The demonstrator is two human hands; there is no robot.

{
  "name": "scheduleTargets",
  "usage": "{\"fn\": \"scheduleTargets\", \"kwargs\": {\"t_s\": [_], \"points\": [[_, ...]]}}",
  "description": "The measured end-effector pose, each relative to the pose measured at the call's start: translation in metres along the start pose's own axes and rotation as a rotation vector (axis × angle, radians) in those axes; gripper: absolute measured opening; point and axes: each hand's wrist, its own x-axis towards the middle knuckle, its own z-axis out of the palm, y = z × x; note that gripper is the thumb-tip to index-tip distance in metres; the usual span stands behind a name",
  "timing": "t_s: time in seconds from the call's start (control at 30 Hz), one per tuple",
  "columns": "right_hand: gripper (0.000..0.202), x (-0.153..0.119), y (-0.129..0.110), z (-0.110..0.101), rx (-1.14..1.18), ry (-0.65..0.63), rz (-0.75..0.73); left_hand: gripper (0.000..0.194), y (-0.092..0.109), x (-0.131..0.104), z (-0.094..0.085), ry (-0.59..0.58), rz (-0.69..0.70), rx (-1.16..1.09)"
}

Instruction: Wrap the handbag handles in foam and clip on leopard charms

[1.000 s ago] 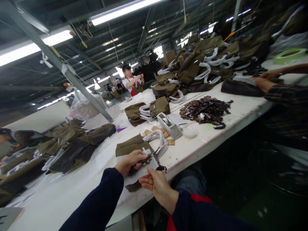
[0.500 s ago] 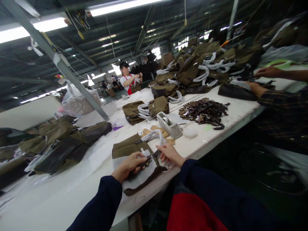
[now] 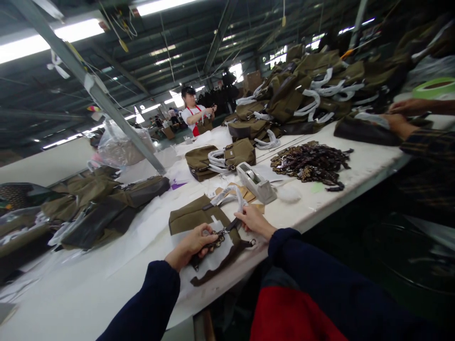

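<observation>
An olive handbag (image 3: 188, 214) with dark trim lies on the white table in front of me, a white sheet (image 3: 209, 259) over part of it. Its handle (image 3: 227, 194) is wrapped in white. Above the bag, my left hand (image 3: 190, 245) is closed around a folded, dark patterned strap (image 3: 217, 240) with metal hardware at one end. My right hand (image 3: 256, 221) pinches a short dark leather tab (image 3: 232, 224) by its end, just beside that hardware. Whether the tab belongs to the strap or the bag I cannot tell.
Beyond the bag stand a grey tape dispenser (image 3: 256, 183) and another olive bag (image 3: 201, 163). A heap of dark straps (image 3: 309, 163) lies to the right, bags pile up (image 3: 298, 90) behind. A co-worker's hands (image 3: 400, 124) work at far right. More bags (image 3: 106, 208) lie left.
The whole view has shifted slightly, so the table things sit farther right. Both hands keep their holds; the dark tab at my right fingertips shows more clearly now.
</observation>
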Motion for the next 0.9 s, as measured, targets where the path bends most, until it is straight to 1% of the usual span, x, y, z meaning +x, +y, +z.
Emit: {"fn": "scheduleTargets", "kwargs": {"t_s": [0.07,0.1,0.13,0.17,0.2,0.23,0.27,0.3,0.33,0.37,0.43,0.53,0.6,0.7,0.77,0.83,0.9], "points": [[0.014,-0.005,-0.006,-0.009,-0.049,0.085,-0.078,0.052,-0.001,0.001,0.0,-0.006,0.007,0.04],[0.01,-0.008,-0.01,-0.011,-0.08,0.125,-0.155,0.05,0.0,0.0,-0.001,-0.008,0.012,0.063],[0.006,-0.012,-0.015,-0.01,-0.11,0.136,-0.259,0.047,0.001,0.0,-0.002,-0.007,0.017,0.09],[0.007,-0.016,-0.019,-0.007,-0.137,0.103,-0.38,0.043,0.003,-0.001,-0.003,-0.002,0.023,0.125],[0.011,-0.02,-0.024,-0.002,-0.16,0.025,-0.5,0.038,0.006,-0.002,-0.004,0.009,0.034,0.183],[0.014,-0.024,-0.028,0.005,-0.179,-0.083,-0.598,0.034,0.01,-0.003,-0.006,0.027,0.05,0.258],[0.016,-0.027,-0.031,0.013,-0.195,-0.192,-0.659,0.03,0.013,-0.003,-0.008,0.047,0.068,0.341],[0.017,-0.028,-0.033,0.021,-0.214,-0.274,-0.692,0.027,0.015,-0.004,-0.01,0.067,0.085,0.423],[0.018,-0.029,-0.033,0.029,-0.237,-0.32,-0.702,0.024,0.018,-0.004,-0.012,0.085,0.099,0.495],[0.017,-0.029,-0.032,0.036,-0.259,-0.336,-0.699,0.022,0.019,-0.004,-0.014,0.101,0.112,0.549],[0.017,-0.026,-0.028,0.045,-0.283,-0.318,-0.687,0.017,0.018,-0.006,-0.017,0.132,0.14,0.609],[0.017,-0.021,-0.021,0.051,-0.298,-0.314,-0.683,0.016,0.01,-0.015,-0.016,0.189,0.216,0.69],[0.016,-0.019,-0.018,0.053,-0.324,-0.326,-0.689,0.018,0.004,-0.021,-0.013,0.252,0.284,0.769],[0.016,-0.018,-0.019,0.054,-0.398,-0.339,-0.696,0.019,-0.005,-0.027,-0.007,0.317,0.367,0.861],[0.016,-0.02,-0.023,0.053,-0.449,-0.36,-0.694,0.018,-0.008,-0.027,-0.006,0.311,0.387,0.861],[0.019,-0.024,-0.028,0.046,-0.461,-0.371,-0.703,0.018,-0.01,-0.026,-0.008,0.294,0.398,0.847],[0.026,-0.032,-0.035,0.036,-0.424,-0.369,-0.771,0.02,-0.013,-0.025,-0.01,0.278,0.417,0.834]]}}
